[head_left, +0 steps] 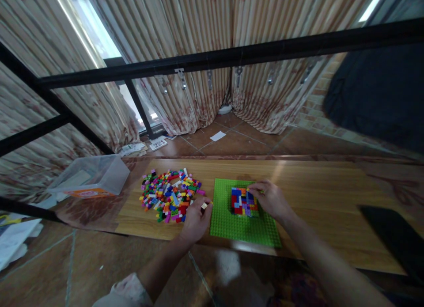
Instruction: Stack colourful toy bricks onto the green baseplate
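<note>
A green baseplate (238,225) lies on a low wooden board (314,196). On it stands a square block of many-coloured bricks (243,202). My right hand (270,197) rests at that block's right top corner, fingers pinched on a small yellow-green brick there. My left hand (197,216) sits at the baseplate's left edge, fingers closed round a small pale brick (204,205). A loose heap of coloured bricks (170,194) is spread on the board just left of my left hand.
A clear plastic tub (91,176) with an orange label lies at the board's left end. A dark flat object (394,236) lies at the right. Black metal frame bars (232,57) cross overhead. Curtains hang behind; papers lie on the tiled floor.
</note>
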The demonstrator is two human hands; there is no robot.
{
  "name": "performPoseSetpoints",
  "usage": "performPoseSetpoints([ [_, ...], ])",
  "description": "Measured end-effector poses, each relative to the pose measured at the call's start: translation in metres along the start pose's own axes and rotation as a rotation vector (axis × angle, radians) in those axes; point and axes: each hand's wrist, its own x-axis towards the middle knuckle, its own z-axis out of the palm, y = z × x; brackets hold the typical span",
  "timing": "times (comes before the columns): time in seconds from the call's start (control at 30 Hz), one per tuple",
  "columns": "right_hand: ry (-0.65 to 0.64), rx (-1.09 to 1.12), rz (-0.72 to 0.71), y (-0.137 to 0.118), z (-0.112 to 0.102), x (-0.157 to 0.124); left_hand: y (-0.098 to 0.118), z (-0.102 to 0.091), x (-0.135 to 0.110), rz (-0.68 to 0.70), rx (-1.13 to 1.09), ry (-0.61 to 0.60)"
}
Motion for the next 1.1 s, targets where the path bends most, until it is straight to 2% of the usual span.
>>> performPoseSetpoints([
  [0.37,-0.046,-0.040,-0.072,0.001,0.005,0.004,-0.001,0.000,0.000,-0.012,0.030,-0.034],
  [0.6,-0.130,-0.067,-0.193,0.000,0.001,0.009,-0.002,0.001,0.000,-0.037,0.017,-0.031],
  [0.9,-0.152,-0.078,-0.144,-0.007,0.001,0.007,-0.001,0.002,-0.001,-0.034,-0.058,-0.016],
  [1.1,-0.052,0.020,-0.074,-0.005,0.000,-0.003,-0.002,0.001,0.000,-0.014,-0.040,0.009],
])
